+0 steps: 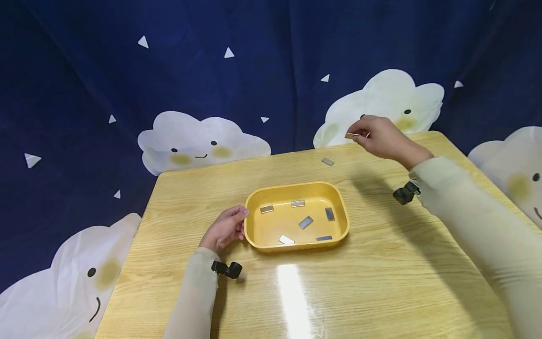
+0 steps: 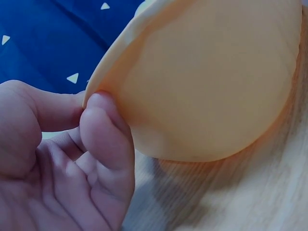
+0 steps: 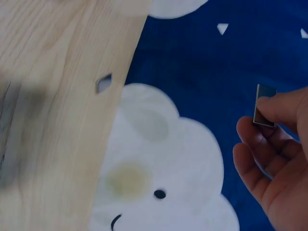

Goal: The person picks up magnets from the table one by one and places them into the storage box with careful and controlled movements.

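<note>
My left hand [image 1: 226,229] pinches the left rim of a yellow plastic tray [image 1: 296,246], with the thumb and fingers on either side of the wall in the left wrist view. Inside the tray lie several small flat metallic rectangular pieces [image 1: 306,222], spread apart. Raised above the table's far right part, my right hand [image 1: 384,138] pinches one more such rectangular piece [image 3: 265,105] between thumb and fingers. Another metallic piece [image 1: 327,161] lies on the table behind the tray, below and left of the right hand.
The light wooden table [image 1: 190,197] ends at a dark blue curtain [image 1: 203,84] with white clouds and triangles. A black wrist camera [image 1: 405,193] is strapped to the right sleeve, and another camera [image 1: 227,269] to the left. Bright glare lies on the table's near part.
</note>
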Motion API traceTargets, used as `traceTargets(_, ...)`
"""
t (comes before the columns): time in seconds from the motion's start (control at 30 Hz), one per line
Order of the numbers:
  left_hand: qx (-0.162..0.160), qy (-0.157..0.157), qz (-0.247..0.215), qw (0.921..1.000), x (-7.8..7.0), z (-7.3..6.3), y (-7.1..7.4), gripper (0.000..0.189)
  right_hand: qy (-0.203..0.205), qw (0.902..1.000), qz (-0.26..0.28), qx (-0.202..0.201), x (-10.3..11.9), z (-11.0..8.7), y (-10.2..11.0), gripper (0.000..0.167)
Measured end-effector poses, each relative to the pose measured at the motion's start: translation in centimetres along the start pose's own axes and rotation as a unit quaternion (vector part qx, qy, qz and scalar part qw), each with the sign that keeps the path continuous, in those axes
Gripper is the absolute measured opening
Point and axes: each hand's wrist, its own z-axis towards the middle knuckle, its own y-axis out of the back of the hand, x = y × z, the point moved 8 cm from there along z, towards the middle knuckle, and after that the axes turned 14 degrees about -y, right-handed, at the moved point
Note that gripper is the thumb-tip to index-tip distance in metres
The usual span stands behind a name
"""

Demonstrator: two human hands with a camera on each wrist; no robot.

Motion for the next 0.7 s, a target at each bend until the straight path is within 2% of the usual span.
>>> traceTargets(0.23,0.0,-0.005,-0.009,1.0,0.0,-0.1,-0.1,0.021,0.048,0.9988,0.007,0.001,2.9,-0.1,-0.3,0.016)
traceTargets(0.57,-0.012,-0.002,-0.006,0.9999,0.5,0.3,-0.9,0.021,0.06,0.9981,0.013,0.009,4.4,-0.6,0.0,0.016)
traceTargets(0.7,-0.016,-0.002,-0.005,0.9999,0.4,0.4,-0.8,0.022,0.094,0.9954,0.017,0.011,6.2,-0.9,-0.1,0.016)
